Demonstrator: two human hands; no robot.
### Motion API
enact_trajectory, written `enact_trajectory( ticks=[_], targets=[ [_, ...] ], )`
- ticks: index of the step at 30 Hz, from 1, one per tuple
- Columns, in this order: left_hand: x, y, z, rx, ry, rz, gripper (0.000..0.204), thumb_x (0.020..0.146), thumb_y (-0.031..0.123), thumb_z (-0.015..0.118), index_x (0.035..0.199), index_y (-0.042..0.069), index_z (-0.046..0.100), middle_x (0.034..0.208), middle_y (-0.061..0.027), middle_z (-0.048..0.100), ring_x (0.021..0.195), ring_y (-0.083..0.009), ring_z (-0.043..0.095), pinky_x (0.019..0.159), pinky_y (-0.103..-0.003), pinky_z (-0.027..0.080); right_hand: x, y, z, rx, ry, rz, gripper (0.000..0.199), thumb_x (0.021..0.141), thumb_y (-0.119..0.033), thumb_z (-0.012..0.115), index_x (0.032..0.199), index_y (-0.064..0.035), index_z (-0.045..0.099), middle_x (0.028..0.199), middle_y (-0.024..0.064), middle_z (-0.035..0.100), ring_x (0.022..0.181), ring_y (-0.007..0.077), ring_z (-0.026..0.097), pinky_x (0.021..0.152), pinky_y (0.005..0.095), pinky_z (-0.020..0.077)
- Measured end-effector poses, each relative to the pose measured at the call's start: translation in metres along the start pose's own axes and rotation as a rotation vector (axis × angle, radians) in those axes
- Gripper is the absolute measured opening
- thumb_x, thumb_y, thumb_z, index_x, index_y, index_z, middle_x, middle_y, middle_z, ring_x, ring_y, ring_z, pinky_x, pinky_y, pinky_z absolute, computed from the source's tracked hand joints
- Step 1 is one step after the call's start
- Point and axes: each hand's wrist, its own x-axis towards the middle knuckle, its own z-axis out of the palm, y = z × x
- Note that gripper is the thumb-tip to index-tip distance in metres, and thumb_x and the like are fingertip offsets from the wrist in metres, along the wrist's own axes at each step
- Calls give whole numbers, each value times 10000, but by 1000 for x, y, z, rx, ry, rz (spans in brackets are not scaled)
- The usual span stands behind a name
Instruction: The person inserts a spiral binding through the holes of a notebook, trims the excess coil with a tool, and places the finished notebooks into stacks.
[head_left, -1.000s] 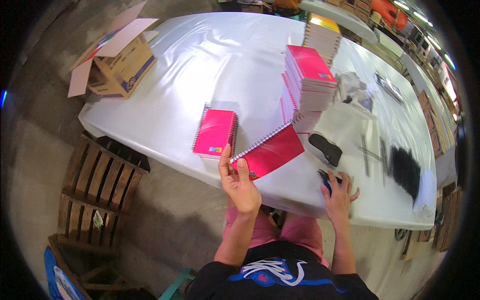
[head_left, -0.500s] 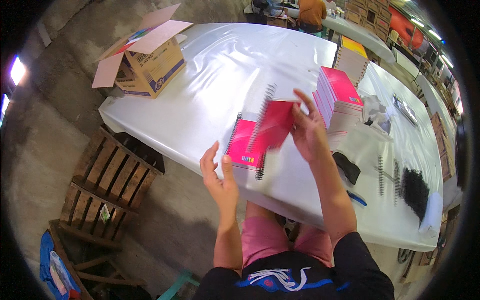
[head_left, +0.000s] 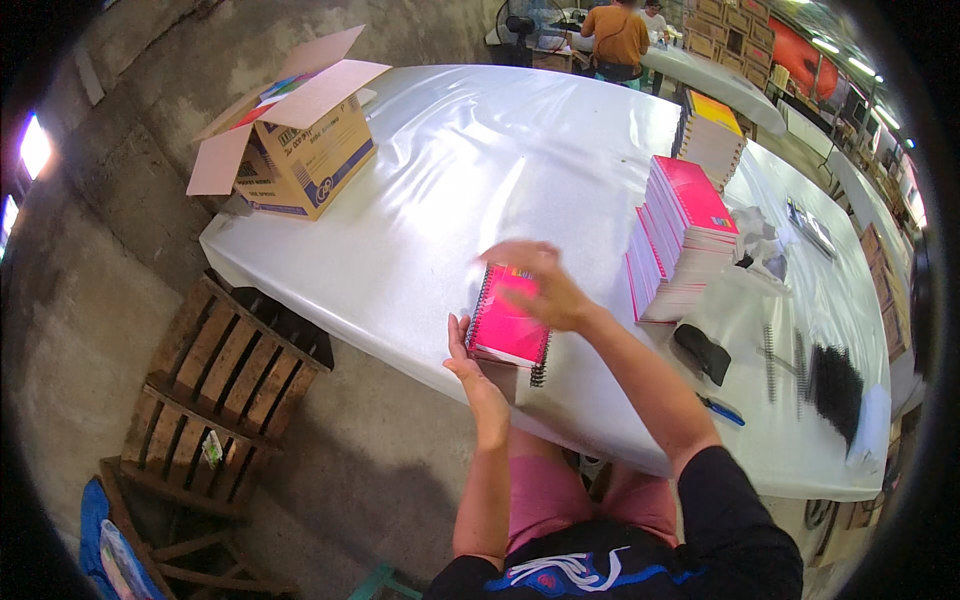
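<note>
Surface (head_left: 450,170): white plastic-covered table, seen from above; the person sits at its near edge.
Notebook (head_left: 505,330): pink, spiral-bound, lying flat close to the near edge, spiral on its right side, coil end jutting past the lower right corner.
Left hand (head_left: 470,370): fingers straight, not closed, thumb and fingertips touching the notebook's lower left corner from the near edge; steadying, not gripping.
Right hand (head_left: 540,285): blurred, spread flat over the notebook's top right part; whether it presses the cover or hovers just above cannot be told.
Stack (head_left: 680,235): pink notebooks piled toward the right edge, well apart from the hands.
Box (head_left: 300,150): open carton at the far left corner.
Coils (head_left: 835,385): dark loose spirals near the right edge.
Risk: the notebook sits near the near edge with no hand closed on it; a push from the right hand could slide it off, or skew it against the left fingers.
</note>
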Motion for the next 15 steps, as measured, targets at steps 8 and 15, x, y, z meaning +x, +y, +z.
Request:
enact_trajectory(
  ticks=[8,15],
  targets=[
    [29,-14,21,-114,237,-49,828,948,614,112,1253,-58,486,1236,-169,518,1155,-258,491,1022,-382,356,-38,52,44,956,457,715,581,972,-492,364,1107,22,599,1023,121,640,940,170,591,837,279,453],
    [33,-16,31,-37,332,-12,865,949,617,134,1131,-114,560,1064,-199,615,1007,-292,585,952,-393,438,-23,51,42,921,429,883,618,979,-476,363,859,41,679,868,140,665,839,182,606,790,289,463]
  ],
)
